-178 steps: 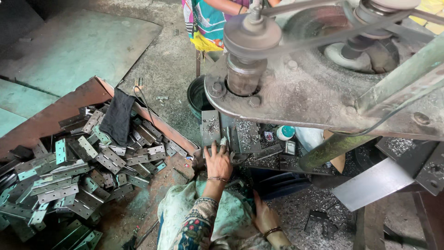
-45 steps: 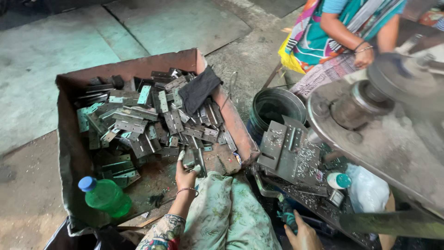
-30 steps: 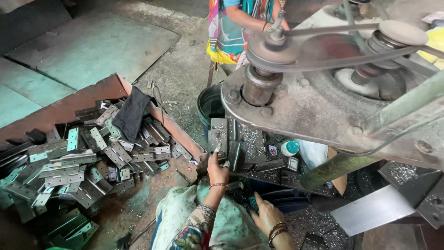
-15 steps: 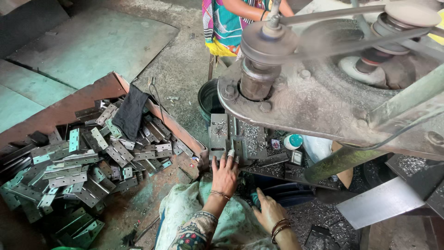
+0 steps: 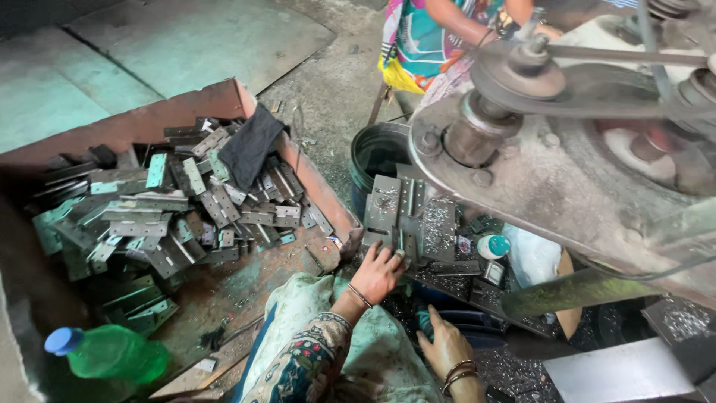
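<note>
My left hand (image 5: pixel 377 272) reaches up to the grey metal hinge plates (image 5: pixel 403 213) lying on the machine's bed, fingers curled over the lower edge of one plate. My right hand (image 5: pixel 445 347) rests low by my lap, fingers closed around a small teal object (image 5: pixel 424 321) that is mostly hidden. A rusty open box (image 5: pixel 313 183) on the left holds several hinge plates (image 5: pixel 171 216) in a heap, with a black cloth (image 5: pixel 250 145) lying on them.
A large belt-driven machine (image 5: pixel 567 164) overhangs the right side. A dark bucket (image 5: pixel 377 153) stands beside the box. A green bottle with a blue cap (image 5: pixel 112 352) lies at bottom left. Another person in bright clothing (image 5: pixel 440 37) stands at the top. Metal shavings (image 5: pixel 522 369) cover the floor.
My left hand left the box of hinges and went to the plates on the machine bed, where it stays. The view has swung left, showing the box and bottle again.
</note>
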